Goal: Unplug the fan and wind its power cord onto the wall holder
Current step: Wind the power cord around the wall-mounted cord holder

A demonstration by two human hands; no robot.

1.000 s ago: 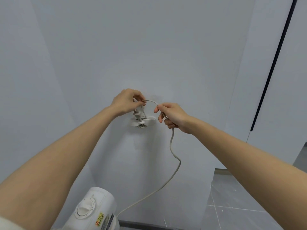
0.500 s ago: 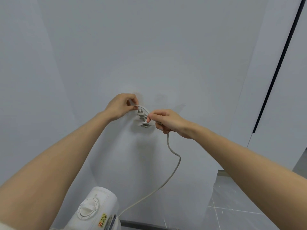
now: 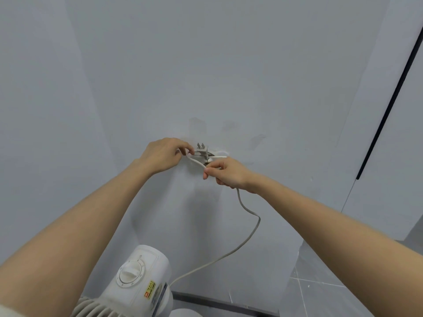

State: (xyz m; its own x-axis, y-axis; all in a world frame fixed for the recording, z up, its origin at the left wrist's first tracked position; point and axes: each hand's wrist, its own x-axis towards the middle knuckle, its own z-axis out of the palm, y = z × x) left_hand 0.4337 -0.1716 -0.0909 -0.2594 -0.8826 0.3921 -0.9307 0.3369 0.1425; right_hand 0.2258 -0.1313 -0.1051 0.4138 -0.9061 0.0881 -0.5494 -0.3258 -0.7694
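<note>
A white fan [image 3: 139,280] with a round dial stands at the bottom, below my arms. Its grey power cord [image 3: 249,234] rises from behind the fan to my right hand [image 3: 225,172], which pinches it just below the wall holder [image 3: 217,154]. The plug [image 3: 202,149] sits at the holder with its prongs pointing up. My left hand [image 3: 164,154] pinches the cord just left of the plug. A short stretch of cord runs between my two hands in front of the holder, which they largely hide.
A plain pale wall fills most of the view. A dark vertical strip [image 3: 389,92] runs down the right side beside a white panel. Grey floor tiles [image 3: 320,291] show at the bottom right, along a dark skirting [image 3: 217,300].
My right hand has brought the cord from the right of the holder across and down below it. The plug now stands prongs-up. My left hand stays at the holder's left.
</note>
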